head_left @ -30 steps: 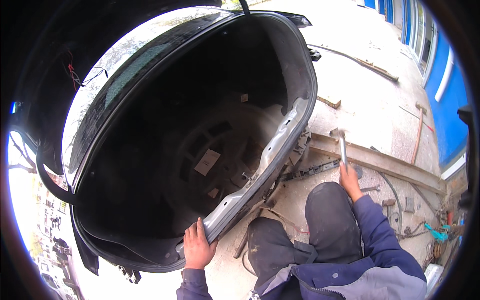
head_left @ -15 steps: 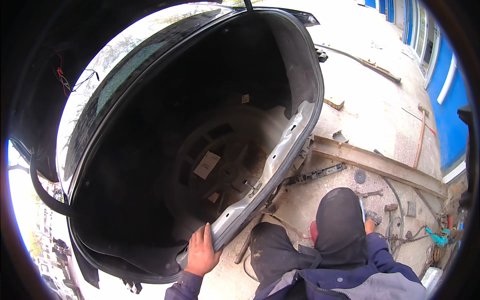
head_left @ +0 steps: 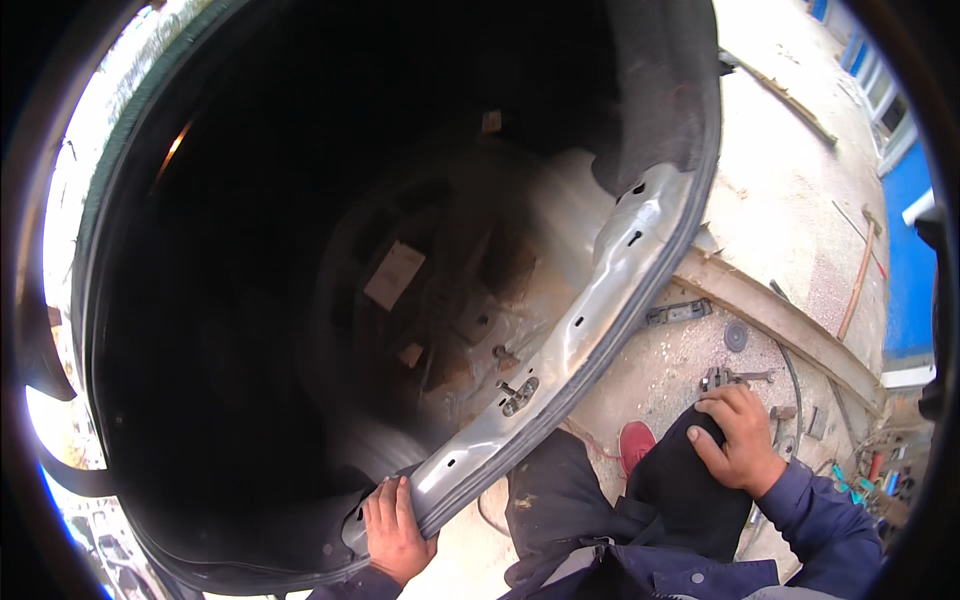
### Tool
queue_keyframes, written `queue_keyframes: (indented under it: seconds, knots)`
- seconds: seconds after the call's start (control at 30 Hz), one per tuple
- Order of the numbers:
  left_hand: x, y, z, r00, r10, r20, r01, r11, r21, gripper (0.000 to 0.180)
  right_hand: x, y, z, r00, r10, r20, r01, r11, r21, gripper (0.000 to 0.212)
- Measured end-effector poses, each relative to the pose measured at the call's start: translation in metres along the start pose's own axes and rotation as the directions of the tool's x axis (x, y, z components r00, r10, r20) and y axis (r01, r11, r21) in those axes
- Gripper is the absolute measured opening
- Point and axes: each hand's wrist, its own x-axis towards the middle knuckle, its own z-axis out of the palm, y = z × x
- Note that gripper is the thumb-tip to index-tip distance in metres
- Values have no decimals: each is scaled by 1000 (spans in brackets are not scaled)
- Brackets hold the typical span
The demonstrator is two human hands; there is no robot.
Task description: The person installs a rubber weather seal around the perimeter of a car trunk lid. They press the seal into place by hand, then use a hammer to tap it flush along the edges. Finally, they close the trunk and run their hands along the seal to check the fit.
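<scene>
Before me is an open car boot with a dark interior [head_left: 250, 300] and a bare silver metal sill [head_left: 600, 290], edged by a black rubber seal [head_left: 625, 345]. At the sill's near left end my left hand [head_left: 397, 530] lies over the edge, its fingers stretched out on the metal. A small metal latch [head_left: 518, 395] sits midway along the sill. My right hand [head_left: 738, 440] rests on my right knee with thumb and fingers apart, holding nothing. Beyond that knee a dark metal tool [head_left: 720, 378] lies on the ground, its exact kind unclear.
A pale rectangular card [head_left: 394, 275] lies in the boot well. Right of the car are a rusty metal beam [head_left: 780, 315], a round grey disc [head_left: 736, 335], a black plastic bracket [head_left: 680, 312] and a long-handled hammer [head_left: 858, 285]. A blue wall [head_left: 908, 270] stands at far right.
My right hand has come up from beside the knee onto it. The view has moved closer over the boot. My left hand stays on the sill.
</scene>
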Motion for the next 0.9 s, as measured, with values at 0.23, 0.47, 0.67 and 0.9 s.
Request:
queue_keyframes:
  seconds: [0.23, 0.47, 0.67, 0.9]
  knots:
    - [0, -2, -3, 983, -124, 138, 134, 989, -67, 103, 14, -7, -32, 918, 161, 363, -200, 977, 72, 32]
    - [15, 11, -18, 932, -211, 295, 191, 977, 94, 120, -39, -51, -39, 842, 189, 505, -201, 979, -30, 44]
    - [91, 96, -176, 824, -383, 418, 424, 905, -6, 132, -88, -88, -64, 825, 340, 451, -303, 940, -155, 47]
    - [131, 90, -538, 793, -28, -608, 196, 957, 212, 82, -92, -71, -144, 826, 353, 440, -463, 870, 170, 44]
